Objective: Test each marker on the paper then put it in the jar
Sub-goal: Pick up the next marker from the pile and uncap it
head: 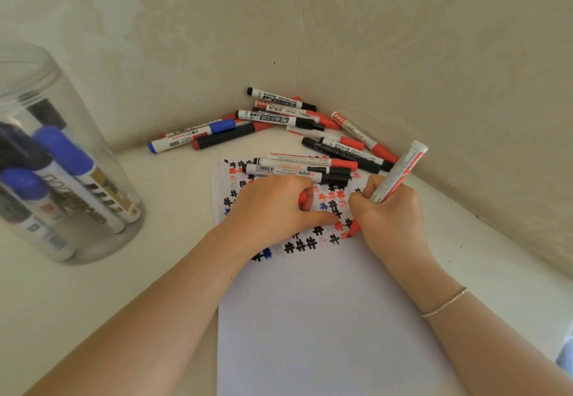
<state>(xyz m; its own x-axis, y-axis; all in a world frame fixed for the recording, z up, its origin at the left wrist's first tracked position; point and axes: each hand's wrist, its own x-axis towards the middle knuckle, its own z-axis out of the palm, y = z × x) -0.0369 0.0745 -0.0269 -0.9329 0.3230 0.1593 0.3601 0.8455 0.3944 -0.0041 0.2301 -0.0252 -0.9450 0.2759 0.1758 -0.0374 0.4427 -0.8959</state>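
Two hands on paper [325, 302], right hand [387, 209] gripping red marker [400, 172], left hand [273, 206] holding cap [303, 197]

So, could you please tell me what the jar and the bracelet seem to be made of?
The jar looks like clear, glossy plastic, possibly glass: the markers inside show straight through its wall. The bracelet looks like thin, silvery metal, a fine strand glinting on the right wrist; the exact metal is unclear.
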